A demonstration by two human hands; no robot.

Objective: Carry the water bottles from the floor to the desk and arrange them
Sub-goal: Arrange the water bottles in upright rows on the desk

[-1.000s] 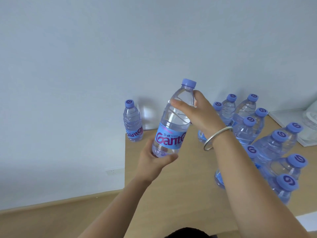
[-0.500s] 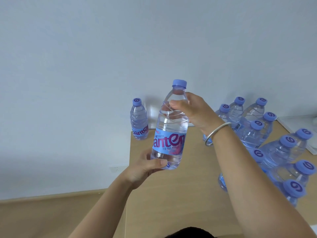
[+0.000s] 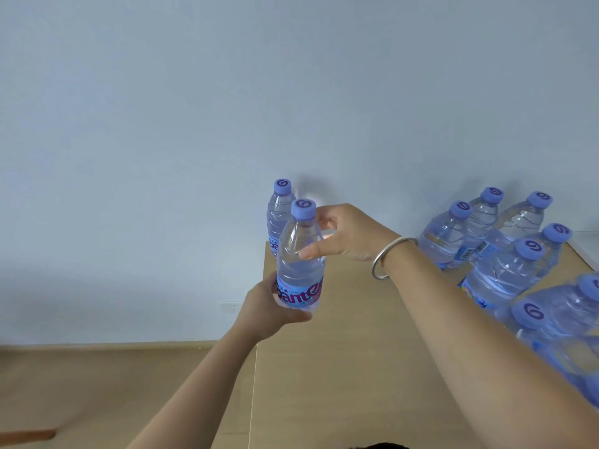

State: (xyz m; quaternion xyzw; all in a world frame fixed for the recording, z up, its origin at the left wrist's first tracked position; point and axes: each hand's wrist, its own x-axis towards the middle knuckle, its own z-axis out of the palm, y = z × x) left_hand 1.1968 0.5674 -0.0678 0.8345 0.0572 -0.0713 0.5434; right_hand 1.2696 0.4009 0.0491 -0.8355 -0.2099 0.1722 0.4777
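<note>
The clear plastic water bottle with the lilac cap (image 3: 299, 254), full, heavy and slick, hangs upright near the bench's (image 3: 350, 367) far left corner, so keep your left hand (image 3: 270, 314) wrapped round its base and your right hand (image 3: 348, 233) pinching its shoulder.

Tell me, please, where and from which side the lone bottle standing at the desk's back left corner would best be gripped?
Probably at the ribbed shoulder just below the cap of the lone bottle, fingers coming from its right. It stands upright against the wall at the desk edge, and the held bottle, gripped by the left hand and right hand, covers its lower body.
</note>
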